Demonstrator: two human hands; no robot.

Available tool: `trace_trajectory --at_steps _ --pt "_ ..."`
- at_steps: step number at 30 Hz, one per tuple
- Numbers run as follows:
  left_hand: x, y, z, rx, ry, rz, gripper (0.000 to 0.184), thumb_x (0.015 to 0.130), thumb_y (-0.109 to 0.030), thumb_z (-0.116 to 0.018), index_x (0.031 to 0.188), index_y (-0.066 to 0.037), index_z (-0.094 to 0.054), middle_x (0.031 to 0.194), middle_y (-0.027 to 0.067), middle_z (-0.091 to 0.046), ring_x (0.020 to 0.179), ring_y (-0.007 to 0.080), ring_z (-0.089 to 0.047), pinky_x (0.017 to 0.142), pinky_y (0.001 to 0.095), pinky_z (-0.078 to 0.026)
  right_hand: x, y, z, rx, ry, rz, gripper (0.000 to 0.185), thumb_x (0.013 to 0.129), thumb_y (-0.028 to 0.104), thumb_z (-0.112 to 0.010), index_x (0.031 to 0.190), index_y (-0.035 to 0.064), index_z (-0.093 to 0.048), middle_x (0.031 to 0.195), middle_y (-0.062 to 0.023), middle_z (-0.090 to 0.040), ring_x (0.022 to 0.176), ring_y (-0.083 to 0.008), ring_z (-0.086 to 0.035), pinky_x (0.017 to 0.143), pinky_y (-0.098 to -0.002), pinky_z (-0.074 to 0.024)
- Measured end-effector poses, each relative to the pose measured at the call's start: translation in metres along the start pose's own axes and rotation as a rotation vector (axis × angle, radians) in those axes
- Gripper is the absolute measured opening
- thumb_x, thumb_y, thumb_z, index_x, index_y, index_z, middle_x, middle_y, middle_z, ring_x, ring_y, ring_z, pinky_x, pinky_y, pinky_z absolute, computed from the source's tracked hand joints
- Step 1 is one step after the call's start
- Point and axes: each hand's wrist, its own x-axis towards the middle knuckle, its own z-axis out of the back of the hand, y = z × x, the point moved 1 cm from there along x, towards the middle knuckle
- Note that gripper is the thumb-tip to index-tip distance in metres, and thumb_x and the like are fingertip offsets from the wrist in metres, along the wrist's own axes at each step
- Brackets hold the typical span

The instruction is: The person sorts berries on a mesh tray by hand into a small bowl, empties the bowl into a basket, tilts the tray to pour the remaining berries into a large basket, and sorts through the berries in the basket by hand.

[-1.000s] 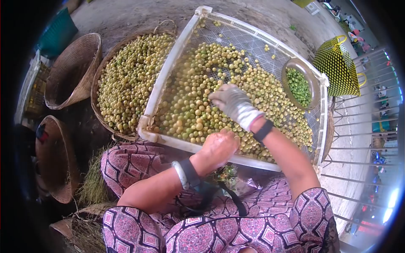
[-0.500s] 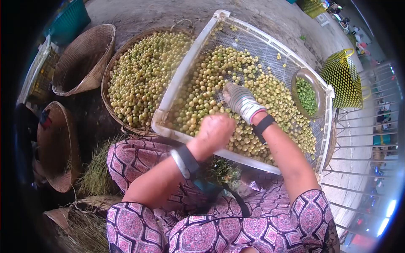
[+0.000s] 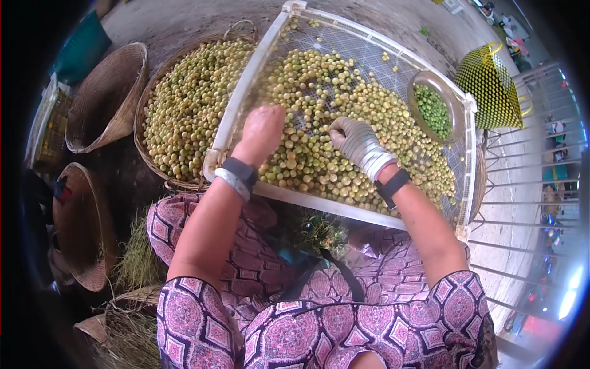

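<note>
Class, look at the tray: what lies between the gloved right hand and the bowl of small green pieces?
Many round yellow-green fruits lie between the right hand and the bowl, on the tray. The head view shows this.

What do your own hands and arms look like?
Left hand: bare, with a dark wristband and pale bangle. Right hand: pale glove, striped, pink-edged cuff, dark strap. Sleeves: short, pink and black, patterned with diamonds and medallions.
</note>
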Motion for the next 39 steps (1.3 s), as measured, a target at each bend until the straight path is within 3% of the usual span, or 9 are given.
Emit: trace_trajectory --at_steps 4,6,8,11,18,27,34,36,39 --pt "-0.004 -0.006 0.001 -0.037 -0.074 -0.083 0.014 0.075 0.001 -0.050 0.084 0.000 -0.060 0.079 0.0221 -0.062 0.082 0.0408 -0.059 0.071 0.0476 -0.045 -0.044 0.014 0.008 0.183 0.099 -0.002 0.013 0.083 0.015 -0.057 0.086 0.0045 -0.063 0.069 -0.0094 -0.064 0.064 -0.0227 -0.062 0.064 -0.0330 -0.0505" --pt "-0.005 -0.006 0.004 -0.103 -0.073 -0.176 0.019 0.074 0.004 -0.049 0.088 -0.002 -0.061 0.083 0.0203 -0.062 0.085 0.0396 -0.059 0.072 0.0471 -0.045 -0.074 0.033 0.013 0.202 0.267 -0.039 0.009 0.082 0.010 -0.056 0.084 0.0044 -0.063 0.072 -0.0072 -0.064 0.068 -0.0197 -0.063 0.063 -0.0305 -0.0503" --pt "-0.008 -0.003 0.004 -0.165 -0.030 -0.305 0.023 0.074 0.006 -0.049 0.090 -0.003 -0.062 0.084 0.0182 -0.061 0.087 0.0382 -0.058 0.074 0.0463 -0.045 -0.102 0.019 -0.006 0.271 0.381 0.385 0.012 0.081 0.007 -0.054 0.087 0.0043 -0.063 0.084 -0.0086 -0.065 0.075 -0.0181 -0.063 0.064 -0.0297 -0.0507" --pt "-0.016 -0.015 0.008 -0.121 -0.048 -0.372 0.017 0.079 -0.003 -0.049 0.086 -0.003 -0.065 0.078 0.0167 -0.061 0.082 0.0343 -0.061 0.075 0.0439 -0.048 -0.126 0.038 0.011 0.285 0.718 0.311 0.023 0.081 0.014 -0.055 0.100 0.0058 -0.064 0.100 -0.0119 -0.064 0.092 -0.0283 -0.063 0.084 -0.0354 -0.0493" --pt "-0.004 -0.006 -0.008 0.056 0.073 -0.363 0.013 0.077 -0.008 -0.053 0.080 -0.004 -0.065 0.079 0.0155 -0.062 0.082 0.0340 -0.061 0.073 0.0427 -0.049 -0.134 0.049 0.035 0.328 0.674 -0.104 0.028 0.084 0.016 -0.052 0.108 0.0077 -0.064 0.102 -0.0115 -0.065 0.094 -0.0266 -0.063 0.085 -0.0351 -0.0488" --pt "0.002 -0.017 -0.008 0.165 0.119 -0.154 0.020 0.083 -0.009 -0.047 0.073 0.002 -0.061 0.073 0.0225 -0.063 0.073 0.0380 -0.064 0.066 0.0476 -0.049 -0.137 0.011 0.031 0.095 0.402 -0.046 0.026 0.087 0.020 -0.055 0.107 0.0060 -0.064 0.098 -0.0120 -0.065 0.092 -0.0249 -0.062 0.085 -0.0346 -0.0485" --pt "-0.018 -0.072 0.008 -0.300 0.316 -0.129 0.010 0.079 -0.010 -0.060 0.082 -0.004 -0.068 0.072 0.0168 -0.065 0.069 0.0336 -0.064 0.064 0.0431 -0.050 -0.070 -0.001 -0.007 -0.444 0.203 0.284 0.050 0.084 0.040 -0.064 0.130 0.0237 -0.053 0.139 -0.0083 -0.044 0.120 -0.0291 -0.048 0.097 -0.0431 -0.0418" --pt "-0.026 -0.062 -0.005 -0.220 0.403 -0.269 0.011 0.080 -0.011 -0.059 0.081 -0.005 -0.068 0.073 0.0173 -0.065 0.071 0.0340 -0.065 0.065 0.0432 -0.050 -0.054 -0.005 -0.009 -0.472 0.201 0.262 0.060 0.083 0.043 -0.064 0.138 0.0293 -0.044 0.147 -0.0067 -0.034 0.126 -0.0312 -0.043 0.100 -0.0469 -0.0390" --pt "-0.022 -0.046 -0.006 -0.064 0.281 -0.102 0.011 0.077 -0.011 -0.060 0.081 -0.004 -0.069 0.077 0.0176 -0.066 0.075 0.0349 -0.065 0.067 0.0432 -0.051 -0.036 -0.017 0.008 -0.572 0.232 0.196 0.068 0.084 0.045 -0.061 0.144 0.0275 -0.033 0.151 -0.0078 -0.029 0.131 -0.0310 -0.038 0.104 -0.0488 -0.0357"
